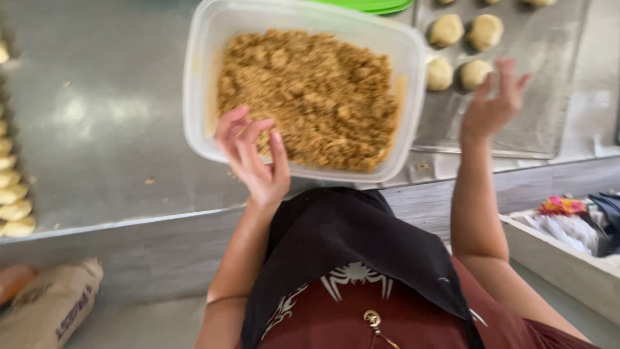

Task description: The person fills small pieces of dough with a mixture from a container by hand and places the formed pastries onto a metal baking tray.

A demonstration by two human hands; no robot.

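A clear plastic tub (197,84) full of brown crumbly filling (310,97) sits on the steel counter. My left hand (253,158) hovers at the tub's near rim, palm up, fingers curled loosely, holding nothing that I can see. My right hand (492,103) is raised with fingers spread over the near part of a metal baking tray (516,129), empty. Several round pale dough balls (462,52) lie on that tray, just beyond the right hand's fingertips.
A row of pale dough pieces (13,194) lines the counter's (97,129) left edge. A green lid (374,5) shows behind the tub. A paper sack (51,304) lies on the floor at left. A box with cloths (568,226) stands at right.
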